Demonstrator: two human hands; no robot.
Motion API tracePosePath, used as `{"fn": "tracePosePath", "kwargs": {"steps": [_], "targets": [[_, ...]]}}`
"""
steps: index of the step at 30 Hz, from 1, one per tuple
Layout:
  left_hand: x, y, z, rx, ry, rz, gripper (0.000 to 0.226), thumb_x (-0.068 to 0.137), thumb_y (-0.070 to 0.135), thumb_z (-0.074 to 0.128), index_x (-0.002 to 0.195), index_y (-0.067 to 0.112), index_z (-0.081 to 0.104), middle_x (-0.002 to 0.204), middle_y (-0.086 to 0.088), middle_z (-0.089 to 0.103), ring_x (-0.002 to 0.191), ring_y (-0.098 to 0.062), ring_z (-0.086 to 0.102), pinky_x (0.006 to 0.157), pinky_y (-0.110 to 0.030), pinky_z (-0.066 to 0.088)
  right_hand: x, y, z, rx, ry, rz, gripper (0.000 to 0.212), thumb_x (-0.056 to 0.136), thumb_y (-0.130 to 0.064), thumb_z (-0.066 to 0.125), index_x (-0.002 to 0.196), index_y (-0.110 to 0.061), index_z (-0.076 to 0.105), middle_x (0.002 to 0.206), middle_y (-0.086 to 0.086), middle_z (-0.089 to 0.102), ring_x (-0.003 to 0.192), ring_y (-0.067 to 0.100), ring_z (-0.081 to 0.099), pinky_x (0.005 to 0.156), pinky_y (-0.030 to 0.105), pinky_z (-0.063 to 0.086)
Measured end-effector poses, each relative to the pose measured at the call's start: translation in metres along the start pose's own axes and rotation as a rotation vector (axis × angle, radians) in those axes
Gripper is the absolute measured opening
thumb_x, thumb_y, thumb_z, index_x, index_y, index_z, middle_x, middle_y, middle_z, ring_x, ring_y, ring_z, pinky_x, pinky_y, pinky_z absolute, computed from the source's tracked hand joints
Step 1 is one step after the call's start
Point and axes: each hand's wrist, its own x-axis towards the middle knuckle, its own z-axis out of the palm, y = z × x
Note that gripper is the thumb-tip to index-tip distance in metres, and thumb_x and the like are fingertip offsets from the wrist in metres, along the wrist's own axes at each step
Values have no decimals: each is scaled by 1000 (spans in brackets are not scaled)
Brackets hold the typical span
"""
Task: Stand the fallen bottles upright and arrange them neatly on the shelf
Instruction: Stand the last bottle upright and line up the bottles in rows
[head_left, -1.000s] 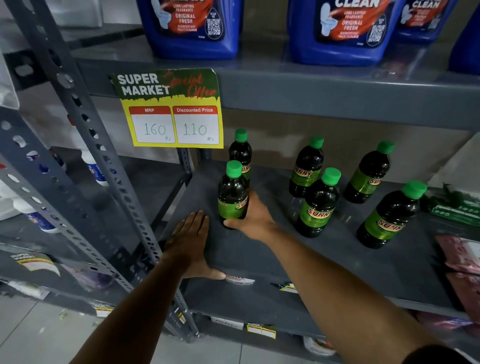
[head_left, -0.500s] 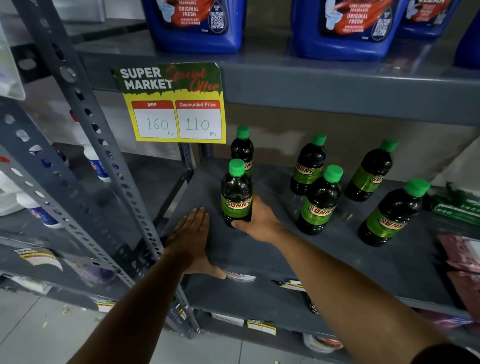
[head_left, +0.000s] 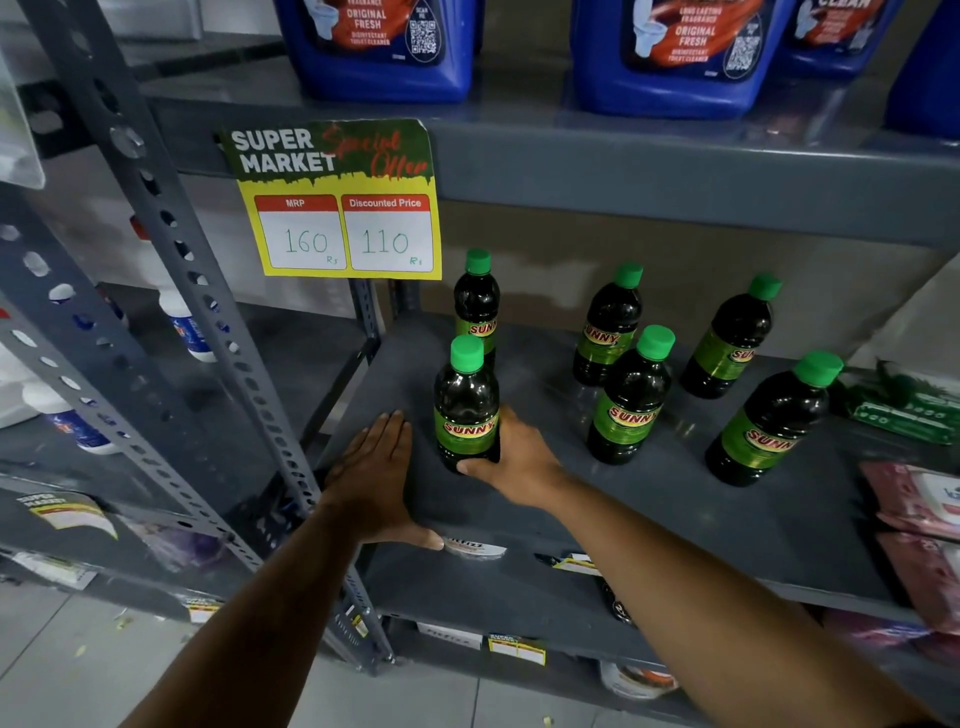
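Note:
Several dark bottles with green caps and green SUNNY labels stand upright on the grey shelf (head_left: 649, 499). My right hand (head_left: 519, 462) wraps the base of the front left bottle (head_left: 466, 402), its label facing me. Right behind that one stands another bottle (head_left: 476, 301). Further right are a back bottle (head_left: 608, 327), a middle bottle (head_left: 631, 397), a far back bottle (head_left: 730, 338) and a front right bottle (head_left: 774, 421). My left hand (head_left: 376, 467) lies flat on the shelf's left front corner, fingers together, holding nothing.
A yellow price sign (head_left: 337, 200) hangs from the upper shelf, where blue toilet cleaner jugs (head_left: 384, 47) stand. A perforated grey upright (head_left: 171, 291) runs diagonally at left. Pink packets (head_left: 919, 509) and a green pack (head_left: 904, 410) lie at the shelf's right end.
My right hand has turned the front left bottle so its SUNNY label faces forward, and has nudged it slightly. My left hand has stayed flat on the shelf.

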Motion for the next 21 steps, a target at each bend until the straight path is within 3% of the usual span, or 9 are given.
{"fn": "tracePosePath", "kwargs": {"steps": [6, 10, 15, 18, 19, 21], "targets": [[1, 0, -1, -7, -32, -30, 158, 42, 92, 66, 152, 12, -16, 163, -8, -17, 150, -21, -13, 121, -35, -5, -24, 3, 15, -6, 18, -22, 73, 75, -31, 85, 136, -20, 46, 129, 2, 66, 120, 19, 60, 94, 26, 46], [2, 1, -3, -8, -46, -40, 159, 41, 91, 68, 153, 16, -16, 163, -7, -17, 149, -20, -15, 118, -34, -7, -33, 3, 23, 7, 1, -37, 74, 74, -30, 84, 137, -20, 45, 131, 3, 65, 120, 21, 60, 99, 34, 49], [3, 1, -3, -12, -63, -49, 161, 38, 94, 64, 152, 17, -18, 163, -7, -17, 149, -20, -14, 122, -37, -3, -35, 2, 27, 20, 22, -61, 76, 74, -30, 84, 138, -20, 44, 133, 3, 64, 123, 21, 59, 101, 34, 48], [3, 0, -3, -43, -44, -47, 165, 29, 99, 59, 153, 18, -15, 164, -7, -13, 150, -21, -11, 123, -39, 0, -43, 3, 23, 77, -28, -103, 88, 71, -35, 86, 144, -22, 36, 140, 2, 56, 129, 18, 53, 106, 32, 43], [3, -1, -1, -54, -26, -40, 167, 26, 101, 55, 154, 18, -13, 165, -7, -10, 150, -21, -9, 124, -39, 1, -49, 6, 22, 124, 19, -142, 93, 70, -39, 85, 145, -22, 33, 141, 2, 51, 131, 17, 49, 108, 33, 41], [3, -4, 2, -66, -5, -15, 169, 23, 106, 45, 154, 17, -11, 165, -8, -7, 150, -22, -7, 124, -40, 3, -61, 20, 19, 167, 389, -238, 86, 71, -45, 78, 140, -17, 35, 134, 8, 46, 127, 25, 48, 107, 41, 40]]}}
